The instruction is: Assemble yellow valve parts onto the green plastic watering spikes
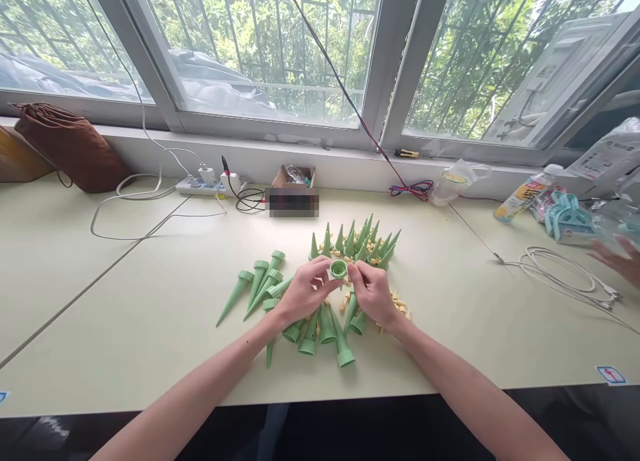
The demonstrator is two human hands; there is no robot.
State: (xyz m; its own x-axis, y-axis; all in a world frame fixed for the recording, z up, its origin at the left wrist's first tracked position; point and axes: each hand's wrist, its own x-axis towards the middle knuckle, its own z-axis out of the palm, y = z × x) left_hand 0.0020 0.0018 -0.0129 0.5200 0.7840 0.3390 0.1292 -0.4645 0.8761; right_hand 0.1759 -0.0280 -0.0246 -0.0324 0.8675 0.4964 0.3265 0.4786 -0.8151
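Between my hands a green plastic plant-watering spike (339, 269) is held with its round open end facing up at me. My left hand (309, 291) is closed on it from the left, thumb and fingers at the rim. My right hand (373, 293) is closed in a pinch against the spike's right side; whatever sits in its fingertips is hidden. Below lie several loose green spikes (345, 351) with wide ends toward me. Capped green spikes (235, 298) lie to the left. Behind, several spikes (370, 238) stand points up among small yellow valve pieces (401, 308).
At the back are a small cardboard box (295, 176), a power strip (205, 183) with cables and a brown bag (73, 148). On the right lie a bottle (527, 193), teal clips (567, 218) and a coiled white cable (565, 271). Another person's hand (620, 260) shows at the right edge.
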